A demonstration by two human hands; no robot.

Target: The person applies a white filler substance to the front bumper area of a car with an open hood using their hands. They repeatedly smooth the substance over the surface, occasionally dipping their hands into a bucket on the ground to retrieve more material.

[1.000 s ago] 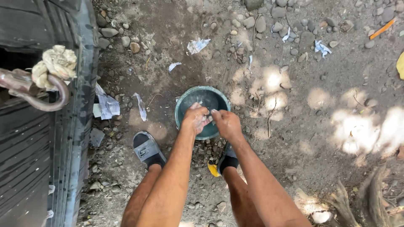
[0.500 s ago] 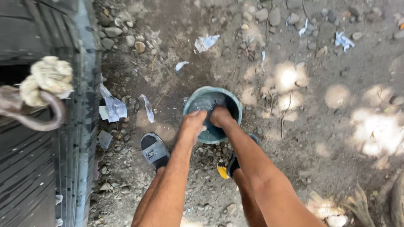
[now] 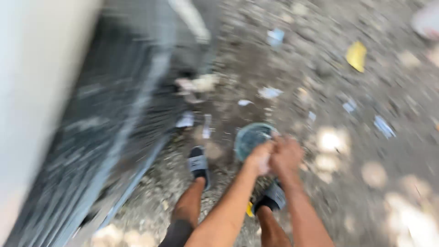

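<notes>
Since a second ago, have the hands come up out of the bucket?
Yes. Both hands were down inside the bucket; now they are clasped together at its near rim, toward the sandalled feet.

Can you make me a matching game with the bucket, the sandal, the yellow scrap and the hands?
Things:
1. bucket
2. left sandal
3. yellow scrap
4. left hand and right hand

Places:
A. far up on the right of the ground
B. pressed together at the bucket's near rim
C. on a foot, left of the bucket
D. on the dirt, ahead of the feet

Pairs: 1-D, 2-C, 3-A, 4-B
</notes>
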